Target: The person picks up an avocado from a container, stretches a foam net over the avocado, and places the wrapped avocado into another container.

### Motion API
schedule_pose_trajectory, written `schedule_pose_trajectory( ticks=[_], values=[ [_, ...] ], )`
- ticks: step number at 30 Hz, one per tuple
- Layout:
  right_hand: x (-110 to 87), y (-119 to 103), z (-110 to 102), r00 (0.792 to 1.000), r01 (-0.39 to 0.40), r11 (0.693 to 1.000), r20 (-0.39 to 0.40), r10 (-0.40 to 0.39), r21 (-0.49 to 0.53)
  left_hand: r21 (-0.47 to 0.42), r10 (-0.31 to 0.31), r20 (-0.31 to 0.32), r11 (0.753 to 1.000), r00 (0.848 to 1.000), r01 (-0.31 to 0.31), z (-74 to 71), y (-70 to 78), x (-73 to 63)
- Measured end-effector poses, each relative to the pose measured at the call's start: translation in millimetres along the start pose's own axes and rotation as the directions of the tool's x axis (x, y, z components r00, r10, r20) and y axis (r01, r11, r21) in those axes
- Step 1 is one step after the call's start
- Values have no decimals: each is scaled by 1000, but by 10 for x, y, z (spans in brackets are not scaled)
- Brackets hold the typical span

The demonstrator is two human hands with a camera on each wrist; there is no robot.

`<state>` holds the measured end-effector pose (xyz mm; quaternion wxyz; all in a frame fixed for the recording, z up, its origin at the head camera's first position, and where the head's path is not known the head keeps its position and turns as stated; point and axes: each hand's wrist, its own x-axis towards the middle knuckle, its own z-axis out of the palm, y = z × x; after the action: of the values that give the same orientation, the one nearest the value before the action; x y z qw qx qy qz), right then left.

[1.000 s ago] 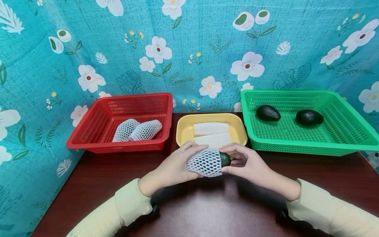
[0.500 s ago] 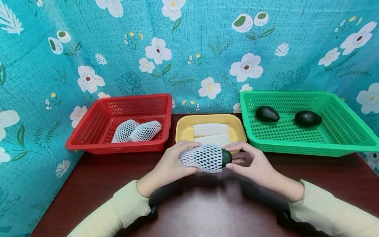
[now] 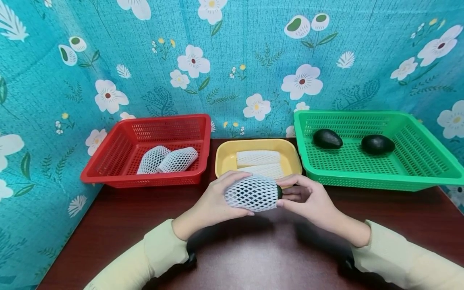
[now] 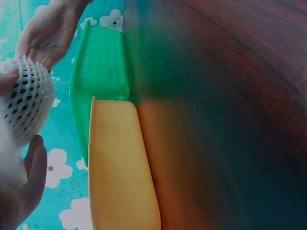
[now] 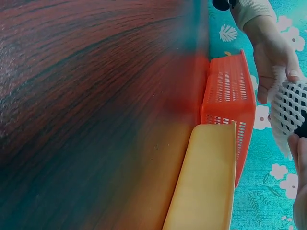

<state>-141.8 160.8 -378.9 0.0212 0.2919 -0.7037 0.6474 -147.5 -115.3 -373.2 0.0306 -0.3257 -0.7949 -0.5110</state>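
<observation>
An avocado (image 3: 280, 192) sits inside a white foam net sleeve (image 3: 251, 194), with only its dark right end showing. My left hand (image 3: 214, 201) grips the sleeved avocado from the left, thumb below and fingers over the top. At the sleeve's right opening, my right hand (image 3: 308, 197) pinches the edge between thumb and forefinger, its other fingers behind the fruit's end. The left wrist view shows the net's mesh (image 4: 29, 98) stretched round the fruit. In the right wrist view the dark avocado (image 5: 301, 130) shows at the net's opening.
A red basket (image 3: 145, 180) at the left holds two net-sleeved avocados (image 3: 178, 160). Behind my hands, a yellow tray (image 3: 222, 157) contains flat foam nets (image 3: 258, 157). The green basket (image 3: 366, 180) at the right has two bare avocados (image 3: 378, 144). A flowered cloth (image 3: 232, 60) hangs behind.
The net sleeve has slid rightward over the avocado, so less of its dark end shows. Both hands stay close together near the yellow tray.
</observation>
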Motion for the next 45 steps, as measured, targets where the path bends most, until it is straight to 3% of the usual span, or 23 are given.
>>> schedule_pose_trajectory(
  ticks=[9,15,20,28,33,38,45],
  values=[
    [31,7,40,1000,27,999,12,-27,47,-54,-31,23,998,999,32,34,3,23],
    [29,32,52,999,38,998,21,-39,47,-22,-64,107,998,992,66,13,-44,24],
    [30,51,53,999,27,999,27,-28,37,4,-43,163,999,986,43,1,-85,-6],
    [27,15,48,1000,17,1000,-10,-16,20,-93,-84,41,992,996,88,-8,-43,-33],
    [-42,39,69,997,60,997,-55,-57,40,-115,-57,-15,992,998,55,45,-35,-47],
    [-86,68,102,991,121,990,-64,-116,73,-115,-27,-14,993,1000,25,85,-40,-44],
    [-60,29,94,994,99,992,-60,-95,73,-59,-11,8,998,1000,12,76,-36,-32]
  ],
)
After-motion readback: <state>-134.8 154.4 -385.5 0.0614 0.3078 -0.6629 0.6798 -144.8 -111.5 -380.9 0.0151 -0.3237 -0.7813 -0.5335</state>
